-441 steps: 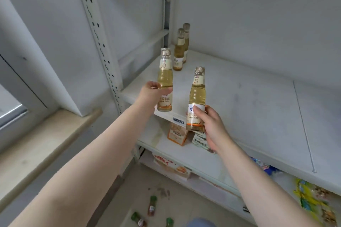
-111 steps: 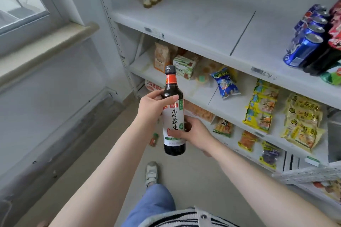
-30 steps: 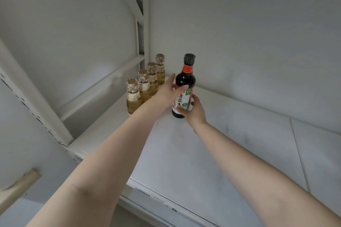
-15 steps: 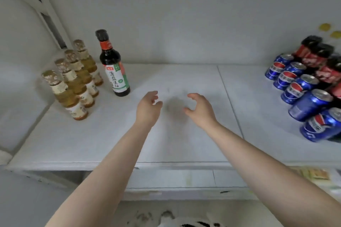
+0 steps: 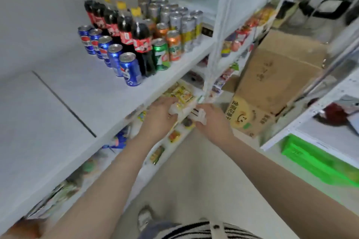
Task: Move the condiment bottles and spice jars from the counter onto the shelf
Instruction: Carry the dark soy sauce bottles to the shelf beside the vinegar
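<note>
Now both hands (image 5: 186,122) empty, dark bottle out of view.

White shelf (image 5: 81,91) with blue cans (image 5: 129,72) and cola bottles (image 5: 141,44), both hands empty, cardboard box (image 5: 272,83) right

Both bare forearms reach forward, left hand (image 5: 158,120) and right hand (image 5: 212,122) close together, fingers seemingly loosely curled.
</note>
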Demonstrator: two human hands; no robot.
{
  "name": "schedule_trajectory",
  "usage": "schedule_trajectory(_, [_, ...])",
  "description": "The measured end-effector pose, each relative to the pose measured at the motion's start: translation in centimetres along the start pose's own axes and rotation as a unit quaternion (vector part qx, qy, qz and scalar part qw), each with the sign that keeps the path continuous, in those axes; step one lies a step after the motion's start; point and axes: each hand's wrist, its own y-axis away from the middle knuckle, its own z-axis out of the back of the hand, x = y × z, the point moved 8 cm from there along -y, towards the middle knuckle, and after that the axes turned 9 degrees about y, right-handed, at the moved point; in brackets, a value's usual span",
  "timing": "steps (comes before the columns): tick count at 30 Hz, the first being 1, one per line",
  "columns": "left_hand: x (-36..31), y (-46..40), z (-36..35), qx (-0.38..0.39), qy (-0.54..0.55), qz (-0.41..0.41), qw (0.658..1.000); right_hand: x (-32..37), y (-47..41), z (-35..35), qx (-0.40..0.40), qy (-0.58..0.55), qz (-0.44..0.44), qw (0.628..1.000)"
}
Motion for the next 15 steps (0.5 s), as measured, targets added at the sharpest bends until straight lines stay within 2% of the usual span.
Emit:
schedule_trajectory(7, [-11.7,-2.9,-19.0,0.190,-0.033,-0.099,0.976,-19.0,9.0,4.9,-0.029,0.039,-0.200,0.979])
schedule_trajectory(15, [-22.1,-3.9,-35.2,0.343,-0.063,-0.217,0.912,-34.0,19.9,7.7,-0.050,0.019,-0.423,0.905])
